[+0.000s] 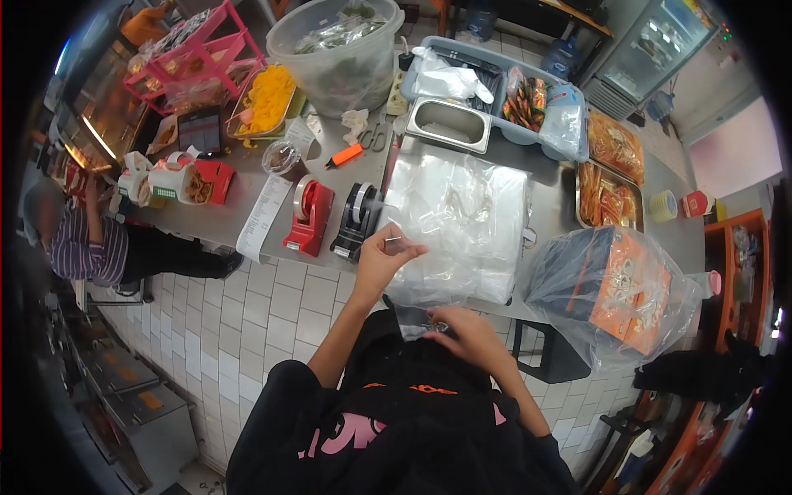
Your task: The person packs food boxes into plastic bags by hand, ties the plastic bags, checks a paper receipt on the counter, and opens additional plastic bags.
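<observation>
A stack of clear plastic bags (462, 219) lies on the metal table in front of me. My left hand (386, 262) is over the stack's near left edge, fingers bent together in a pinch; whatever is between them is too small to make out. Lower down, at the table's front edge, my right hand (470, 337) grips a small clear plastic bag (411, 320) close to my body. Just left of my left hand stand a black tape dispenser (356, 221) and a red tape dispenser (309, 216).
A big bag-wrapped orange box (631, 289) stands at the right. Behind are a steel pan (448, 126), a blue-grey crate (495, 62) and a large tub (334, 62). Scissors (374, 138), an orange marker (344, 156) and a receipt (266, 216) lie leftward. A seated person (87, 239) is at far left.
</observation>
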A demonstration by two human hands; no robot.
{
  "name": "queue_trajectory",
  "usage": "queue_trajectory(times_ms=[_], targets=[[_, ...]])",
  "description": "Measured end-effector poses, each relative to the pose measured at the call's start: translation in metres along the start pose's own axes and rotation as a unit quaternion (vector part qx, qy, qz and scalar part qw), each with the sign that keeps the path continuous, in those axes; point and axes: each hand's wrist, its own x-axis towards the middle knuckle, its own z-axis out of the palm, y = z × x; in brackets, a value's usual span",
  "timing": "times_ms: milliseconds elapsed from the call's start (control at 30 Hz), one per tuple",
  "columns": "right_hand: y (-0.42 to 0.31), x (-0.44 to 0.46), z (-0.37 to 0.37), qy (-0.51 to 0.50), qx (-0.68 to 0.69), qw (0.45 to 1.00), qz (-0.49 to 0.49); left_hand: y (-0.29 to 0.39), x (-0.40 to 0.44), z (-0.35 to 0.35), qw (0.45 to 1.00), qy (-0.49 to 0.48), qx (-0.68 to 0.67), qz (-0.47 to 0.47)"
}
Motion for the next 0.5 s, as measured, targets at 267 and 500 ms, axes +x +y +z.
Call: queue_trajectory(times_ms=[267, 500], targets=[[-0.018, 0.043, -0.041, 0.203, 0.414, 0.881, 0.105, 0.046, -0.044, 0.015, 0.925, 0.022, 0.241, 0.294], [-0.023, 0.036, -0.039, 0.141, 0.442, 0.877, 0.127, 0.05, -0.056, 0.012, 0.883, -0.003, 0.301, 0.36]])
